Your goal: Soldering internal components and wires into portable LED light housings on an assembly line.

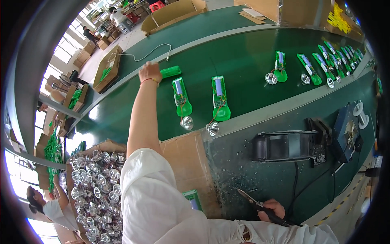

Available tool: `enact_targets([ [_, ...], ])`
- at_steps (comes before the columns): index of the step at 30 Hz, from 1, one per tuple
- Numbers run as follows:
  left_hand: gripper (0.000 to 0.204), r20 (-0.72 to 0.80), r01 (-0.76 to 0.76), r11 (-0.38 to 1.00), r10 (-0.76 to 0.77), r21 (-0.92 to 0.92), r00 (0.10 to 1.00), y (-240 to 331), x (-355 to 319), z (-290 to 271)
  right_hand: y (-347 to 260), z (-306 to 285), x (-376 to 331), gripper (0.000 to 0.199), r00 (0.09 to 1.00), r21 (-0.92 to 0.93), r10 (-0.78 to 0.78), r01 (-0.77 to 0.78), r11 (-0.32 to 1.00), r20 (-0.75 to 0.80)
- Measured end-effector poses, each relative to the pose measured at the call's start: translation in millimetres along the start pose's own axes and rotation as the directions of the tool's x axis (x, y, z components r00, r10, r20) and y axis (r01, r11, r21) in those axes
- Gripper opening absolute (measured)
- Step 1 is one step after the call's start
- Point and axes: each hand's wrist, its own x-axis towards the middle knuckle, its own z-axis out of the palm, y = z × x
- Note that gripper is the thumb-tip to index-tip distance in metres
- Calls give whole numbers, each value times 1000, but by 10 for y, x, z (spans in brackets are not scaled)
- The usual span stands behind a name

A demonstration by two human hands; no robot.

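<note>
left hand clasping one green casing, right hand gripping one soldering iron, two open casings nearby

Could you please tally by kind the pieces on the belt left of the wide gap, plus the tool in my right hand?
Closed green casing at the left hand: 1
Open green housings: 2
Silver reflectors: 2
Soldering iron in the right hand: 1
Total: 6
</note>
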Motion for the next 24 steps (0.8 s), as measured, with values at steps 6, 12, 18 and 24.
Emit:
enact_targets([
  [6,52,192,-19,990,45,-136,980,-147,-116,407,-20,10,21,26,1000,12,21,-21,1000,-22],
  [12,56,269,-21,999,13,29,963,-371,-306,155,18,43,-15,26,1000,21,22,-21,1000,-13],
  [18,46,-319,-307,905,397,295,861,2,-326,-491,57,-26,-77,22,989,62,143,-141,988,-34],
  [24,29,-360,166,866,17,471,933,-2429,-961,-999,-170,43,22,12,973,69,231,-231,971,0],
])
